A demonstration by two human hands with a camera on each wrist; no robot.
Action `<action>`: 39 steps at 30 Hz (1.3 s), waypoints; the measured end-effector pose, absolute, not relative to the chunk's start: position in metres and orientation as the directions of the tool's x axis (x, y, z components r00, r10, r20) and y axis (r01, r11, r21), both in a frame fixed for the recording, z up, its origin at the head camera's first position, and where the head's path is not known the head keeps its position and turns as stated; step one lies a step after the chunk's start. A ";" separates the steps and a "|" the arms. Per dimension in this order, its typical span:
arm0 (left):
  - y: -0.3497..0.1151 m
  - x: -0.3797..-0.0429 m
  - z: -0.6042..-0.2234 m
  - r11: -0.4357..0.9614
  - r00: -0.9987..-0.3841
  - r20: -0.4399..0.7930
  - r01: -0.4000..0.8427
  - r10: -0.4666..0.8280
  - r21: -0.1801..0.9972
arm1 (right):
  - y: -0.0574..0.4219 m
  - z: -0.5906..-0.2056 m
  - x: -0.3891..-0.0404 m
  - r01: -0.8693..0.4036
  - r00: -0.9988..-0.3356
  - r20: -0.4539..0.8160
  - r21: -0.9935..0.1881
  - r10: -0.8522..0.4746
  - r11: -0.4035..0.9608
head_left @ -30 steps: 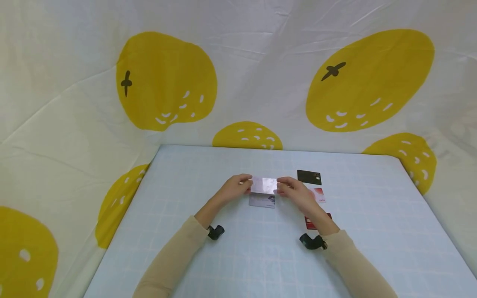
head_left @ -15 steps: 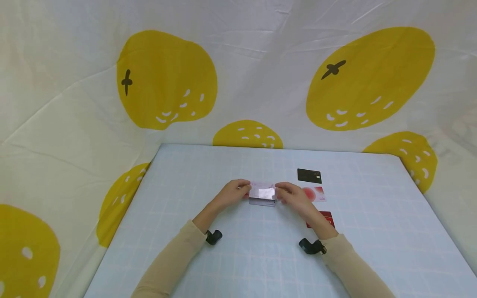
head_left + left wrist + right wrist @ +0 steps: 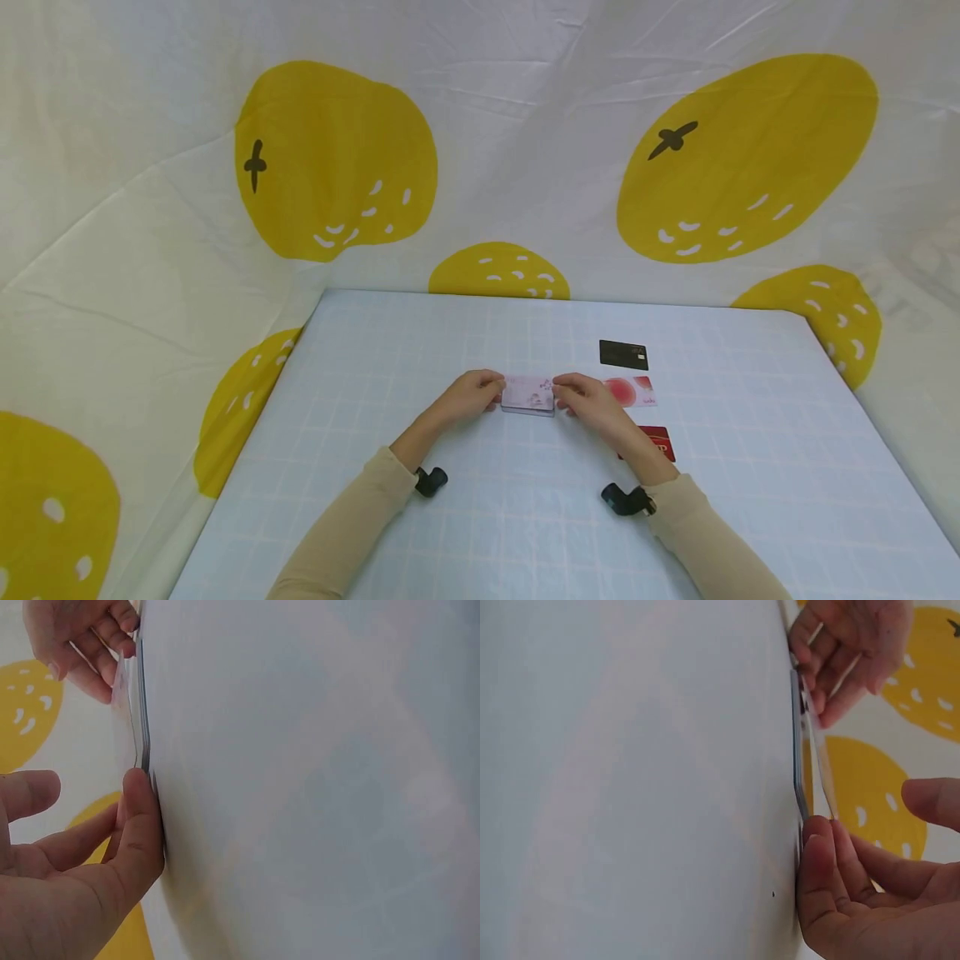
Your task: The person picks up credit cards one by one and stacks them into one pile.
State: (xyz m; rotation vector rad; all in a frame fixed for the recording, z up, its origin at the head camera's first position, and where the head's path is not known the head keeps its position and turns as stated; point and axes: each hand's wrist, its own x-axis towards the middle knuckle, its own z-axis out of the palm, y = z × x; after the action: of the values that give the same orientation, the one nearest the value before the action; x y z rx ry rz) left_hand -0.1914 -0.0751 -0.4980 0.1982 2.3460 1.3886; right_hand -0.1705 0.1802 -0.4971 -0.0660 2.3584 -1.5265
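A pink-and-white flowered card (image 3: 528,390) lies over a small stack of cards (image 3: 529,412) in the middle of the table. My left hand (image 3: 474,393) holds the card's left end, and my right hand (image 3: 582,397) holds its right end. Seen edge-on in the left wrist view, the pink card (image 3: 121,727) stands slightly tilted off the stack (image 3: 145,712), with a narrow gap at one side. The same gap shows in the right wrist view between the pink card (image 3: 821,761) and the stack (image 3: 796,739). Fingertips of both hands are low, at the stack's ends.
To the right, a black card (image 3: 623,355), a white card with a red circle (image 3: 636,392) and a red card (image 3: 658,440) lie in a column. My right hand and forearm partly cover the lower two. A pale checked cloth (image 3: 480,525) covers the table.
Both hands have come down and towards me with the pink card, which now covers most of the stack. Its bright glare is gone, and its flower print shows.
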 end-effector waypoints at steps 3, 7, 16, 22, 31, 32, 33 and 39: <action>-0.074 -0.192 -0.499 0.497 -0.905 -0.277 -0.087 0.322 0.863 | 0.180 -0.497 -0.170 0.140 -0.945 -0.253 -0.884 -0.205 0.447; -0.073 -0.192 -0.498 0.524 -0.904 -0.276 -0.069 0.328 0.849 | 0.180 -0.498 -0.171 0.145 -0.944 -0.263 -0.873 -0.200 0.466; -0.072 -0.192 -0.496 0.554 -0.898 -0.276 -0.044 0.344 0.832 | 0.180 -0.499 -0.170 0.109 -0.944 -0.256 -0.838 -0.209 0.535; -0.073 -0.195 -0.498 0.570 -0.894 -0.277 -0.031 0.351 0.821 | 0.180 -0.500 -0.170 0.078 -0.947 -0.238 -0.821 -0.216 0.565; -0.073 -0.195 -0.498 0.575 -0.890 -0.262 0.000 0.374 0.818 | 0.180 -0.500 -0.171 0.073 -0.941 -0.250 -0.807 -0.228 0.586; -0.073 -0.194 -0.498 0.576 -0.889 -0.262 0.002 0.375 0.817 | 0.180 -0.500 -0.172 0.073 -0.940 -0.253 -0.806 -0.229 0.588; -0.073 -0.194 -0.498 0.577 -0.890 -0.260 0.004 0.375 0.817 | 0.180 -0.499 -0.172 0.074 -0.939 -0.255 -0.803 -0.229 0.591; -0.074 -0.194 -0.499 0.577 -0.893 -0.256 0.005 0.370 0.817 | 0.180 -0.498 -0.173 0.075 -0.936 -0.264 -0.796 -0.234 0.600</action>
State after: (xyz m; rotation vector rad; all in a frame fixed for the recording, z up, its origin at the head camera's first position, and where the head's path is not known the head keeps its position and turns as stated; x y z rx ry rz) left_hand -0.1942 -0.0744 -0.4990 0.3021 2.4108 1.2464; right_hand -0.1730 0.1800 -0.4978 -0.1279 2.4882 -1.2618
